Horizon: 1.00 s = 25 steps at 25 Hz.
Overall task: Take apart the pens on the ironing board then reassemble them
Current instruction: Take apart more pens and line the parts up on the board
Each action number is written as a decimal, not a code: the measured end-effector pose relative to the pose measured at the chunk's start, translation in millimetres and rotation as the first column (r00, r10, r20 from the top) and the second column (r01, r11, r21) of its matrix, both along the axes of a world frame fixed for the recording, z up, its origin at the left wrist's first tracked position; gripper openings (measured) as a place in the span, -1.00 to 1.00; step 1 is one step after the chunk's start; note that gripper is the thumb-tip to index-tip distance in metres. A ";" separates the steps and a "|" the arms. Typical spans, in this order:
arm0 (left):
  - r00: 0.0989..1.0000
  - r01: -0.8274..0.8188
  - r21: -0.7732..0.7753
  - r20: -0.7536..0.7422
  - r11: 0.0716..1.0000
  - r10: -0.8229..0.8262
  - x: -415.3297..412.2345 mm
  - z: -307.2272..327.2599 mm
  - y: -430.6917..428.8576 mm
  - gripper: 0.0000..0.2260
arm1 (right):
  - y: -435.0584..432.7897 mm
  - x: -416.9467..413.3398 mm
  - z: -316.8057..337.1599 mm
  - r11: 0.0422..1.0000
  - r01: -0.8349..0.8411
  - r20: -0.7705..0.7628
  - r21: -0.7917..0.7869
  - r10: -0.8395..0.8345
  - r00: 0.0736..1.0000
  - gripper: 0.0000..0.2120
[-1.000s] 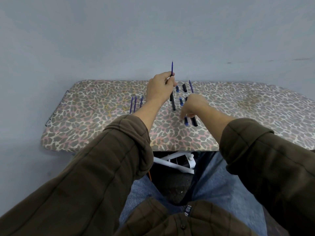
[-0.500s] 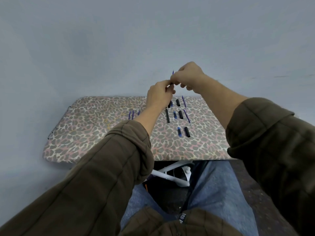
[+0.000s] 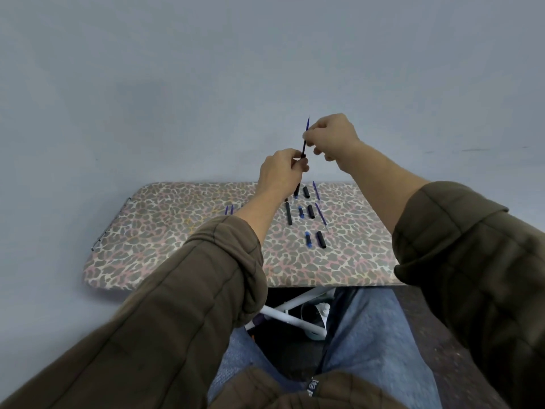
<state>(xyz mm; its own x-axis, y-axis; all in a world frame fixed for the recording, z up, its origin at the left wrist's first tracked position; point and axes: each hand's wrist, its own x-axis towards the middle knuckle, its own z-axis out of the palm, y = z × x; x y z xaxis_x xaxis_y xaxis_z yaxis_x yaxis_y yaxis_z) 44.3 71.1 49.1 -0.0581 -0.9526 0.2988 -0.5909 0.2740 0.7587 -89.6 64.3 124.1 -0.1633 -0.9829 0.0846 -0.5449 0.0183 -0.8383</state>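
Left hand (image 3: 281,169) grips the black pen barrel (image 3: 303,146); right hand (image 3: 333,140) pinches the blue refill (image 3: 307,125) sticking up from it, both held above the far part of the ironing board (image 3: 177,246). Loose parts lie on the board right of the left forearm: long black barrel (image 3: 288,213), blue caps (image 3: 308,240), short black pieces (image 3: 321,239), refills (image 3: 321,216). Two more refills (image 3: 228,209) lie left of the forearm.

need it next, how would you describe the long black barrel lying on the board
Find the leopard-print board; a cluster of black and blue pen parts lies toward its far edge. The barrel is the leftmost black piece lying there, far longer than the stubby black pieces and blue pieces beside it.
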 end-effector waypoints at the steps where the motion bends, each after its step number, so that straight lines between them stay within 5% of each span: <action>1: 1.000 -0.012 0.006 0.009 1.000 0.012 -0.2 1.0 0.5 -0.81 | -0.3 -1.1 5.9 0.999 0.020 0.035 -0.047 -0.018 0.999 -0.89; 6: 0.992 -0.092 0.127 0.099 0.988 0.080 9.5 -1.9 -0.4 -0.78 | -0.4 -14.8 18.7 0.981 0.130 0.099 -0.145 -0.116 0.988 -0.88; 15: 0.929 -0.246 0.390 0.356 0.887 0.102 10.3 -34.9 9.6 -0.77 | 11.7 -43.7 -62.5 0.947 0.132 -0.442 0.292 0.011 0.897 -0.81; 21: 0.932 -0.299 0.504 0.336 0.810 0.135 8.2 -68.6 15.9 -0.76 | 20.6 -56.4 -113.5 0.859 0.131 -0.526 0.494 0.176 0.832 -0.65; 25: 0.948 -0.299 0.568 0.268 0.767 0.170 4.0 -82.6 13.4 -0.74 | 23.9 -59.4 -131.2 0.792 0.136 -0.458 0.595 0.195 0.867 -0.74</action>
